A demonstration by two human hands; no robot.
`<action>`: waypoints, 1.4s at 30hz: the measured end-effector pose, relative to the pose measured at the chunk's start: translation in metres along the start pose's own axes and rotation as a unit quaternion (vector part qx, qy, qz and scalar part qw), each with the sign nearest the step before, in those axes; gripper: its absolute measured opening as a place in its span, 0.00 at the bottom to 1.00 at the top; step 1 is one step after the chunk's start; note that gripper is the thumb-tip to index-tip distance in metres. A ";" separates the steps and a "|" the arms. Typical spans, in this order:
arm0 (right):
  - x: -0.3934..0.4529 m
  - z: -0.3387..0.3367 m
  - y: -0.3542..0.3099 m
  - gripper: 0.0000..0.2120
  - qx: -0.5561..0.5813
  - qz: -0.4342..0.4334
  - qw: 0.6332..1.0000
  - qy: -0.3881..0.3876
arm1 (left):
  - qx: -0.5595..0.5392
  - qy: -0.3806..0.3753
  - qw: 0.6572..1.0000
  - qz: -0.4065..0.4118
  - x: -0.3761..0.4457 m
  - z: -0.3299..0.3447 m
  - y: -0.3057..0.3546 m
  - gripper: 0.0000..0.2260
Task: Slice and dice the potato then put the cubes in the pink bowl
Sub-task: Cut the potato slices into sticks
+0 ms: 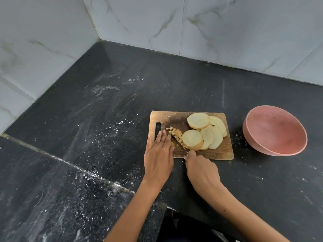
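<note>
A wooden cutting board [218, 154] lies on the dark counter. Several round potato slices [208, 135] overlap on its right half. A small heap of potato cubes [174, 132] sits left of them. My right hand [201, 169] grips a knife [180, 144] whose blade lies across the potato pieces between the cubes and the slices. My left hand [160, 152] rests flat with straight fingers on the board's left part, its fingertips next to the cubes. The pink bowl [274, 131] stands to the right of the board, with nothing inside.
The black stone counter [104, 119] is dusted with white specks. Marble-tiled walls [174, 23] close it off at the back and left. A seam [70, 163] runs diagonally across the counter at the lower left. The counter's front edge lies near my arms.
</note>
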State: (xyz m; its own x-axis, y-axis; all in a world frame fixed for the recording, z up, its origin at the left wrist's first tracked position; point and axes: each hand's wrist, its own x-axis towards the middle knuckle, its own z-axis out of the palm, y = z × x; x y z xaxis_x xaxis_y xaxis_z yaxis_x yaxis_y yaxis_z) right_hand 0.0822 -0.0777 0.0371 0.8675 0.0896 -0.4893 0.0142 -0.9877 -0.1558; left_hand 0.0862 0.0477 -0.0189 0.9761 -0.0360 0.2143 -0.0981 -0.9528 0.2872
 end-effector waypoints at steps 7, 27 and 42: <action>-0.005 -0.013 0.009 0.16 0.066 -0.028 0.996 0.056 | -0.098 0.050 0.993 -0.046 -0.006 -0.003 -0.008 0.19; -0.002 -0.002 -0.012 0.08 0.001 -0.056 0.998 0.041 | -0.082 0.100 0.988 -0.089 -0.006 0.005 0.002 0.08; 0.001 0.002 -0.019 0.07 -0.018 -0.031 0.999 0.006 | -0.051 0.076 0.993 -0.069 -0.003 0.004 0.003 0.14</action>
State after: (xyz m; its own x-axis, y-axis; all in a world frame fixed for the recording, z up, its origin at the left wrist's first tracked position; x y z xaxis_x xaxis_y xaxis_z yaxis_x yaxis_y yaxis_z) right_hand 0.0818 -0.0583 0.0382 0.8702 0.1490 -0.4697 0.0849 -0.9843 -0.1548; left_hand 0.0838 0.0443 -0.0221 0.9418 0.1466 0.3026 0.0081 -0.9095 0.4156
